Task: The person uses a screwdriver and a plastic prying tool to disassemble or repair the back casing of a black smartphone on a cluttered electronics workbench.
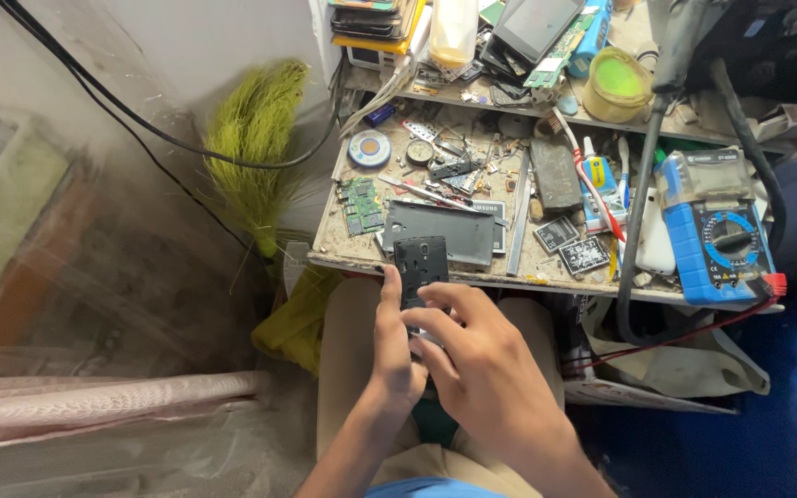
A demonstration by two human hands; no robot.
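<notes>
1. Left hand (pixel 397 346) is gripping the dark phone frame (pixel 420 263) from its left edge, thumb lying along the side.
2. Right hand (pixel 472 355) is pinching the frame's near end, fingers curled.
3. Frame is sitting above the lap, just near the workbench (pixel 343 249) edge.
4. Long axis is running near-to-far, far end pointing at the bench.
5. Judging it light, thin, stiff, probably fragile; gripping the edges is looking safest.

Bright daylight, soft shadows, blurred left edge.

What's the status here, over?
Left hand and right hand both grip the black phone frame over the lap. Cluttered workbench just ahead; nothing blocking.
</notes>
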